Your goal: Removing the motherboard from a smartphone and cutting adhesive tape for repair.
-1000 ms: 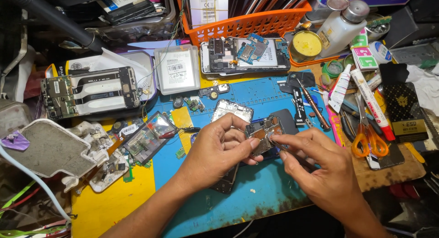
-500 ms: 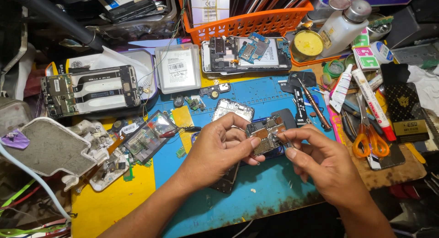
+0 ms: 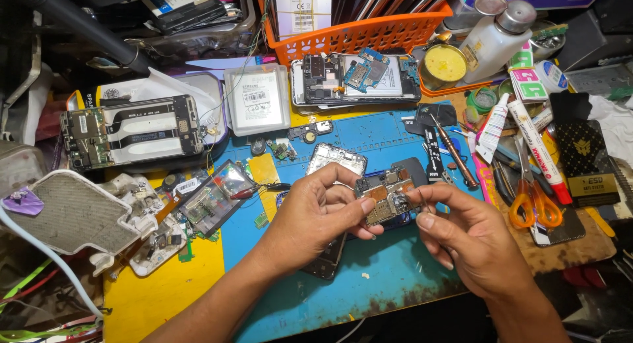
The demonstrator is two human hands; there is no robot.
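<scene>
A small phone circuit board with metal shields is held above the blue work mat between both hands. My left hand pinches its left edge with thumb and fingers. My right hand grips its right edge with thumb and forefinger. Under my left hand lies a dark opened phone body, partly hidden. A silver phone frame lies just behind my fingers.
An opened phone lies at the left, a battery and another opened phone at the back. An orange basket stands behind. Orange-handled scissors, tubes and a screwdriver crowd the right.
Both hands have shifted slightly with the board; my right fingers have closed onto its right edge. Nothing else on the bench has moved.
</scene>
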